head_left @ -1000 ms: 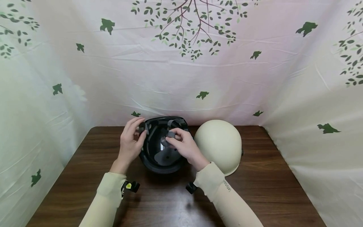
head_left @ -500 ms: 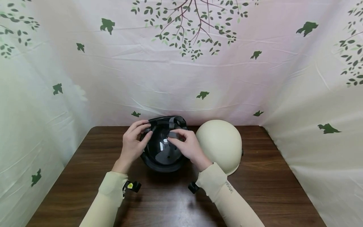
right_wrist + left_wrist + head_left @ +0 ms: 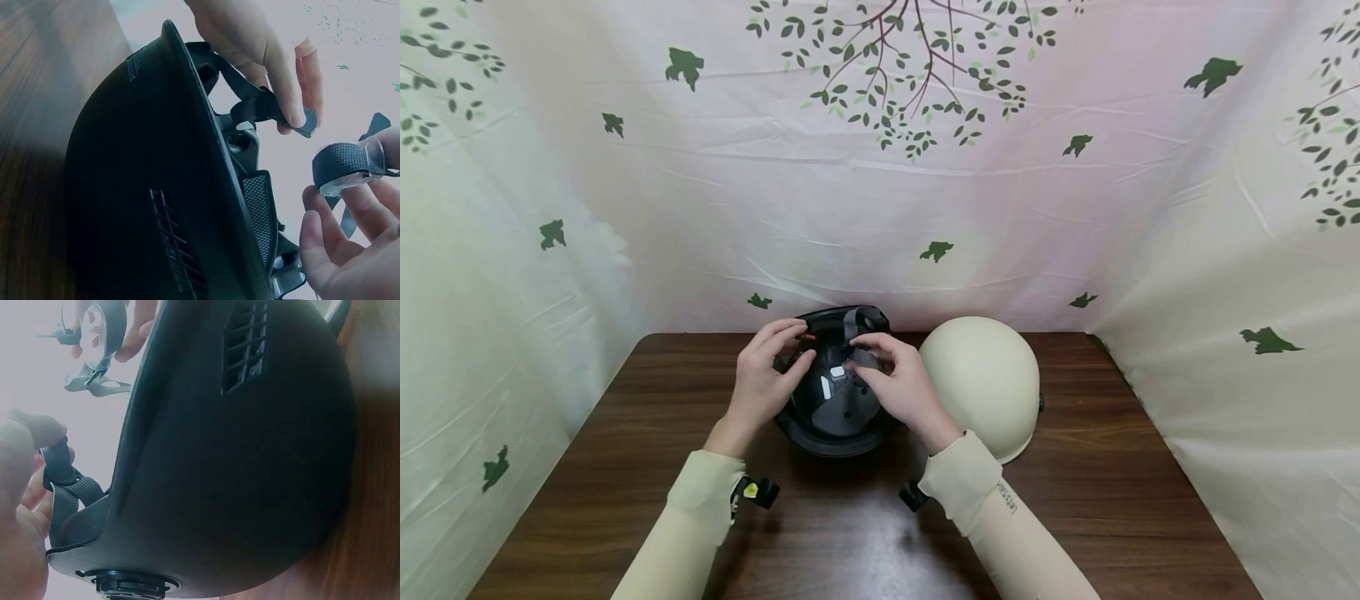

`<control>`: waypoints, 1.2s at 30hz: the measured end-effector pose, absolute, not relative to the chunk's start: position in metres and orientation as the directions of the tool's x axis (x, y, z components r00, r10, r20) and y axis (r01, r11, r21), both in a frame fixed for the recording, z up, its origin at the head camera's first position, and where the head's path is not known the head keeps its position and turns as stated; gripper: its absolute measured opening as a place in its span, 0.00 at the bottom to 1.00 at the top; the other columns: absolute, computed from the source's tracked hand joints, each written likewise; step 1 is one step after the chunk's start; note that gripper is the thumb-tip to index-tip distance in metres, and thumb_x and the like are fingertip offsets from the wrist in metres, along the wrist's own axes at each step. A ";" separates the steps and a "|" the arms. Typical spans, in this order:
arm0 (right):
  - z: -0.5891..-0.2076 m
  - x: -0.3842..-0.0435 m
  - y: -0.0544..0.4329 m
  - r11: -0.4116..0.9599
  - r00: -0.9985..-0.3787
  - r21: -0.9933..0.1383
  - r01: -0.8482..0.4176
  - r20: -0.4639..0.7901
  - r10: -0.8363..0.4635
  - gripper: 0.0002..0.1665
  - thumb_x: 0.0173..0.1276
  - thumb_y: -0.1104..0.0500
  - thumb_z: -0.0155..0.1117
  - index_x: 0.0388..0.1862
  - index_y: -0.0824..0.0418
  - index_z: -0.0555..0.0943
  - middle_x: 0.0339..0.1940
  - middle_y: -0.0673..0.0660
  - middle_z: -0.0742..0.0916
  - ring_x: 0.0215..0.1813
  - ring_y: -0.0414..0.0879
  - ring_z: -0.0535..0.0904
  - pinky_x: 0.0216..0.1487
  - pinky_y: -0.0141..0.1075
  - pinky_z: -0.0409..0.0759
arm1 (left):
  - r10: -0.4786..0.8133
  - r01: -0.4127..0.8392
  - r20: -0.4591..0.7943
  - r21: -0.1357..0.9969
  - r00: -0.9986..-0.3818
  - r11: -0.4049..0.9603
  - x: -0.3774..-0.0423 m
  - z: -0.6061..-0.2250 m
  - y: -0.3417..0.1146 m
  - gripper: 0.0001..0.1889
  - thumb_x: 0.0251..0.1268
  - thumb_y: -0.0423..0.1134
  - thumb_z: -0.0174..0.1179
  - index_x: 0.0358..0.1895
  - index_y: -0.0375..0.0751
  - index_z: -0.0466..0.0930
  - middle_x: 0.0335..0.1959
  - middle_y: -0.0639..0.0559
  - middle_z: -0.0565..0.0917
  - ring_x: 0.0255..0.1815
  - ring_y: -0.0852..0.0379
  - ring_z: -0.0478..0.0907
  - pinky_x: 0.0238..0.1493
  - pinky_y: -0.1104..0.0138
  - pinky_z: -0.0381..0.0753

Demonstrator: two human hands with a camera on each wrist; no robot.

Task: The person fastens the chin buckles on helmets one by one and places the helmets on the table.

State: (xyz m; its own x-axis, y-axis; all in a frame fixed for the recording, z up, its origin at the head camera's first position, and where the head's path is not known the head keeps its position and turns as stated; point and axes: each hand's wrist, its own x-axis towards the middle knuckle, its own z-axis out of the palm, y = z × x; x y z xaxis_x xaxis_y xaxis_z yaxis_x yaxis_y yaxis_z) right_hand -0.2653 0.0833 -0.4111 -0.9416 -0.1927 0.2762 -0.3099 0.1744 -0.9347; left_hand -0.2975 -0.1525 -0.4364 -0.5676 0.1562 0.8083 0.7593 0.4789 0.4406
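A black helmet (image 3: 831,446) lies upside down on the table, its hollow facing up. Over its left rim, my left hand (image 3: 763,375) pinches a dark webbing strap (image 3: 59,462) between thumb and fingers; the strap's end piece (image 3: 305,122) sticks out past the thumb in the right wrist view. Above the right part of the hollow, my right hand (image 3: 898,379) holds a wider chin strap (image 3: 340,164) with a clear plastic cup under it. The two strap ends are apart, facing each other. A round dial (image 3: 134,584) shows on the shell in the left wrist view.
A cream helmet (image 3: 981,387) sits dome up just right of the black one, close to my right wrist. The brown wooden table (image 3: 1112,500) ends at the back against a hanging white cloth (image 3: 850,208) with leaf prints; cloth also hangs at both sides.
My left hand has moved right and inward over the hollow with its strap, closer to the right hand. The right hand has shifted slightly right, still holding the chin strap. The black helmet has shifted a little.
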 end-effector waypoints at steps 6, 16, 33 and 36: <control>-0.416 -0.267 0.085 0.160 -0.945 -0.944 -0.288 0.254 -0.207 0.21 0.77 0.68 0.67 0.66 0.59 0.86 0.52 0.69 0.93 0.47 0.48 0.92 0.54 0.39 0.89 | 0.203 0.759 0.786 0.440 -0.584 0.480 -0.298 -0.439 -0.150 0.17 0.61 0.22 0.77 0.53 0.34 0.89 0.51 0.41 0.92 0.45 0.46 0.91 0.49 0.62 0.92; -0.416 -0.268 0.086 0.169 -0.949 -0.948 -0.270 0.232 -0.213 0.21 0.78 0.67 0.68 0.67 0.59 0.85 0.47 0.63 0.95 0.56 0.51 0.92 0.63 0.47 0.87 | 0.289 0.751 0.722 0.467 -0.629 0.467 -0.296 -0.439 -0.147 0.14 0.65 0.23 0.74 0.51 0.38 0.88 0.47 0.44 0.93 0.47 0.48 0.91 0.45 0.49 0.92; -0.420 -0.271 0.088 0.093 -0.948 -0.962 -0.257 0.232 -0.217 0.22 0.79 0.69 0.65 0.69 0.59 0.83 0.44 0.66 0.95 0.55 0.53 0.92 0.63 0.47 0.87 | 0.281 0.751 0.732 0.451 -0.620 0.482 -0.298 -0.438 -0.145 0.13 0.65 0.25 0.75 0.51 0.37 0.88 0.45 0.42 0.94 0.44 0.47 0.91 0.45 0.49 0.92; -0.421 -0.271 0.088 0.089 -0.948 -0.963 -0.255 0.232 -0.216 0.22 0.78 0.68 0.67 0.68 0.60 0.83 0.46 0.66 0.95 0.53 0.48 0.92 0.59 0.42 0.88 | 0.285 0.749 0.728 0.451 -0.623 0.485 -0.298 -0.437 -0.145 0.13 0.66 0.26 0.75 0.51 0.37 0.88 0.45 0.42 0.94 0.44 0.47 0.91 0.45 0.49 0.92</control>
State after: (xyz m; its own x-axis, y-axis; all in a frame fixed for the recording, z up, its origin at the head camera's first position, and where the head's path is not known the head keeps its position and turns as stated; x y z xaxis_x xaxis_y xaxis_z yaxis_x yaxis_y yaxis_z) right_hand -0.2713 0.0882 -0.4208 -0.9484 -0.2164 0.2316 -0.2553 0.0887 -0.9628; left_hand -0.2981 -0.1449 -0.4372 -0.6232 0.2851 0.7283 0.7491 0.4851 0.4511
